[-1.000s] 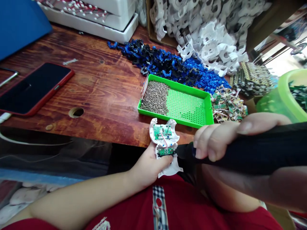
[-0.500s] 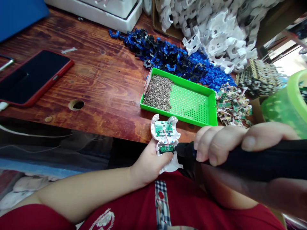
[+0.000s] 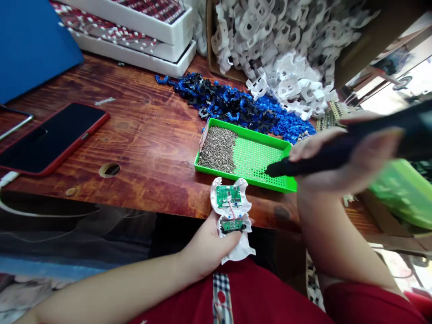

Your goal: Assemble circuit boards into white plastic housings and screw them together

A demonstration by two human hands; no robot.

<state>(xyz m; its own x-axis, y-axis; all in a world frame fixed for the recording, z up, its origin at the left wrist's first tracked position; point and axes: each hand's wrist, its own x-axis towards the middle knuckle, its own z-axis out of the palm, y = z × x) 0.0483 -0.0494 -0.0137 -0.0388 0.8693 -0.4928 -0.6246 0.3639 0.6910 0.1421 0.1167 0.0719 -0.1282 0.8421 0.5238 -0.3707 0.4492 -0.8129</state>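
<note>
My left hand (image 3: 211,245) is closed around a white plastic housing (image 3: 240,247), its thumb lying across the lower part. Inside the housing sit a larger green circuit board (image 3: 225,196) and a smaller green board (image 3: 231,226), linked by a red and white wire. My right hand (image 3: 337,162), somewhat blurred, grips a black electric screwdriver (image 3: 324,157). The screwdriver's tip is over the right part of a green perforated tray (image 3: 249,182); whether it touches the tray I cannot tell. Small metal screws (image 3: 218,148) are heaped in the tray's left part.
Blue and black plastic parts (image 3: 229,101) lie behind the tray. White housings (image 3: 286,81) spill from a cardboard box further back. A phone in a red case (image 3: 54,135) lies left, near a hole in the table (image 3: 110,169). A translucent green container (image 3: 405,193) stands right.
My right hand has lifted the screwdriver away from the housing, up and forward to over the tray. My left hand still holds the housing. The camera view has tilted up slightly.
</note>
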